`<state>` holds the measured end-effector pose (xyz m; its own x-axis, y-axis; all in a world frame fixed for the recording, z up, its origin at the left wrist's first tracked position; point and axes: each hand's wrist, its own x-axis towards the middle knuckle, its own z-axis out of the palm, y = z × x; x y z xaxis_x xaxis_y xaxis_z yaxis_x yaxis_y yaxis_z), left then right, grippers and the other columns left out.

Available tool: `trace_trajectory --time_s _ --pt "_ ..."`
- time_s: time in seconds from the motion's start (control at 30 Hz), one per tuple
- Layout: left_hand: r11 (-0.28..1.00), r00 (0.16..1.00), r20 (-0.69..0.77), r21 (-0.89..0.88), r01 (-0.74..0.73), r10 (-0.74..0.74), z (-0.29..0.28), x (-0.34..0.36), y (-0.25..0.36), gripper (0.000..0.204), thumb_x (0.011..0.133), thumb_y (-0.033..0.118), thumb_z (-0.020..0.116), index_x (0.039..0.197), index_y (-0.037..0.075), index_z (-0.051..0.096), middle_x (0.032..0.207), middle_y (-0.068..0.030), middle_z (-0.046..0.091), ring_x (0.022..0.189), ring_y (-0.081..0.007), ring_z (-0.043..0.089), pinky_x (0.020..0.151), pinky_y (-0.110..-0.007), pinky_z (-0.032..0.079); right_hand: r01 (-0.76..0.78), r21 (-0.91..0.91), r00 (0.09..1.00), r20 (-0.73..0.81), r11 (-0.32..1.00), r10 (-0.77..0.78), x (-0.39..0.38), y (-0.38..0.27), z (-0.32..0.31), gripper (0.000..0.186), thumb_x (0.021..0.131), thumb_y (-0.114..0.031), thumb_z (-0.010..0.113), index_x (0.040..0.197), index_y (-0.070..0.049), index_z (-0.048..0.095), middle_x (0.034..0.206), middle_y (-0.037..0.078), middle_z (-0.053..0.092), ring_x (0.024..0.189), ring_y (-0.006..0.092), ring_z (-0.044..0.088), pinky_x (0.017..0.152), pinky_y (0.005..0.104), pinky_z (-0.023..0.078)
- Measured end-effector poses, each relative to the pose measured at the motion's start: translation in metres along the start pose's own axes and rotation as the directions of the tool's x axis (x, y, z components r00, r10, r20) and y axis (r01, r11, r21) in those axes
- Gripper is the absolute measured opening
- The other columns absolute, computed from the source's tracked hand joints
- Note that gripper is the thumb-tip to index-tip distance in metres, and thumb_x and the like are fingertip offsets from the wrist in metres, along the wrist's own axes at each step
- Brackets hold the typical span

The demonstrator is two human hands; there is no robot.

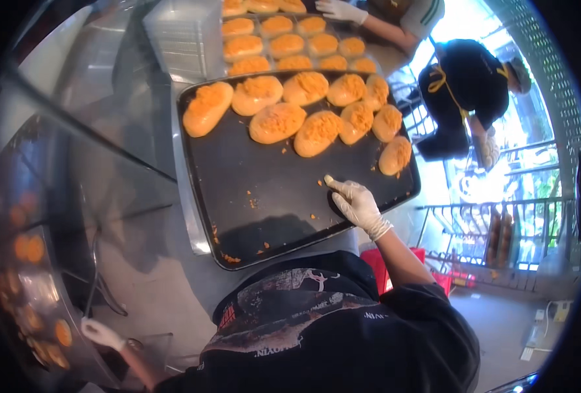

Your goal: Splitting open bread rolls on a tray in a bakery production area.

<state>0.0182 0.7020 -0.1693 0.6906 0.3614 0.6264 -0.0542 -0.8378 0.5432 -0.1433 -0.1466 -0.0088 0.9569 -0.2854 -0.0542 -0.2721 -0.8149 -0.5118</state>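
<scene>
My right hand (357,208), in a white glove, points a stretched finger onto the dark baking tray (254,183), holding nothing. Oval glossy buns with orange topping (274,124) line the tray's far and right parts; crumbs dot its near part. At the lower left, my gloved left hand (104,333) is curled beside a metal tray of buns (45,301) and a thin metal bar; what it grips, if anything, I cannot make out.
A smaller-celled tray of buns (284,46) lies beyond, beside clear plastic containers (179,36). A co-worker's gloved hand (343,12) reaches over it. Another dark-clothed person (464,85) stands right. A red crate (434,268) and metal railing (467,216) are right.
</scene>
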Motion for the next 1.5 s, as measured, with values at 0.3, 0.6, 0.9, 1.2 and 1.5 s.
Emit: trace_trajectory --time_s 0.3,0.6,0.9,1.2,1.5 --pt "0.695 0.625 0.390 -0.621 -0.364 0.676 0.098 -0.036 0.384 0.023 0.079 -0.010 0.057 0.075 0.004 0.040 0.074 -0.0104 0.040 0.067 -0.0274 0.041 0.063 -0.043 0.037 0.069 0.217 0.997 -0.057 0.974 -0.058 0.010 0.025 -0.005 0.036 0.102 -0.019 0.068 0.136 -0.010 0.073 0.110 0.018 0.078 0.095 0.0369 0.075 0.085 0.0376 0.060" --pt "0.609 0.209 0.573 -0.755 -0.240 0.793 0.160 -0.080 0.577 0.029 0.080 -0.002 0.066 0.066 0.001 0.041 0.068 -0.0164 0.042 0.065 -0.0384 0.050 0.061 -0.048 0.038 -0.314 0.769 0.349 -0.452 0.557 0.821 -0.046 0.123 -0.096 0.034 0.108 -0.028 0.060 0.094 -0.003 0.077 0.074 0.005 0.074 0.063 0.0130 0.067 0.061 0.0289 0.052" --pt "0.611 -0.121 0.606 -0.792 0.002 0.786 0.191 -0.171 0.695 0.020 0.089 0.009 0.075 0.077 0.006 0.060 0.081 -0.0127 0.060 0.078 -0.0358 0.063 0.068 -0.044 0.049 -0.493 0.636 0.493 -0.357 0.593 0.793 -0.042 0.150 -0.102 0.034 0.100 -0.020 0.064 0.128 -0.001 0.074 0.085 0.009 0.074 0.074 0.0176 0.072 0.070 0.0310 0.057" --pt "0.549 -0.035 0.568 -0.807 -0.217 0.822 0.188 -0.189 0.701 0.013 0.090 0.010 0.076 0.082 0.008 0.066 0.082 -0.0108 0.063 0.075 -0.0313 0.066 0.066 -0.042 0.052 -0.381 0.028 0.855 -0.370 0.924 0.364 -0.058 0.166 -0.090 0.042 0.087 -0.020 0.076 0.128 -0.008 0.074 0.089 0.015 0.072 0.089 0.0330 0.072 0.081 0.0425 0.059" --pt "0.638 -0.010 0.653 -0.735 0.230 0.757 0.216 -0.227 0.764 0.019 0.095 0.012 0.073 0.111 0.003 0.075 0.095 -0.0098 0.074 0.075 -0.0230 0.069 0.072 -0.033 0.056 -0.609 -0.158 0.764 -0.380 0.777 0.521 -0.050 0.157 -0.099 0.041 0.099 -0.030 0.070 0.134 -0.006 0.071 0.107 0.018 0.077 0.083 0.0342 0.073 0.075 0.0426 0.060"
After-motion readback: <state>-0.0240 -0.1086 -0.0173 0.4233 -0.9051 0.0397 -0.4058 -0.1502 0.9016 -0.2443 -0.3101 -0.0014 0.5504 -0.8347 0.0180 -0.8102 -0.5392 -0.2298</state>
